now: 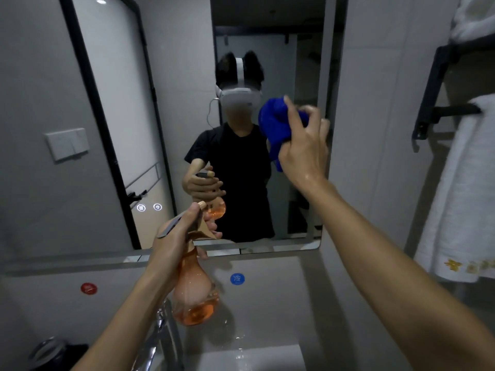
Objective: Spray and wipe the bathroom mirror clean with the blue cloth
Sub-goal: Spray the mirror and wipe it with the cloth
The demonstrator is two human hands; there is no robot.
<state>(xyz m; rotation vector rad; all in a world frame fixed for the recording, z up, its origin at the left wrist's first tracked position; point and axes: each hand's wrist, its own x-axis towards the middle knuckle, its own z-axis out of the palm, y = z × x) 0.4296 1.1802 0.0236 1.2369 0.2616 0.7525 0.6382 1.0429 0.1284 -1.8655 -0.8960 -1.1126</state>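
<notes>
The right hand [304, 145] is raised to the mirror [187, 116] with its fingers bunched round the cloth [276, 124], which sits wadded between the fingertips and the glass, at the mirror's right side near its edge. The cloth bulges out to the left of the hand and a tail of it hangs below the palm. The left hand [176, 236] is lower and to the left, fingers wrapped round the neck of the bottle [195, 287], with fingers lying by the trigger (whether they are squeezing it cannot be told). The bottle's orange body hangs below that hand, over the faucet [160, 336], and its nozzle faces the lower part of the glass.

The step in hand looks like wiping, with the spray kept ready. To do it well, the cloth would be better flattened under the palm than held in a ball, so that more of it meets the glass. Strokes should overlap and run from the top down, so that drips get caught on the way. The right edge beside the hand needs a deliberate pass, since streaks tend to collect along a border. The lit touch icons [149, 207] to the left of the bottle hand are worth wiping lightly, as a firm press might switch something. A towel [460, 188] hangs out to the right of the wiping arm, clear of the stroke.
</notes>
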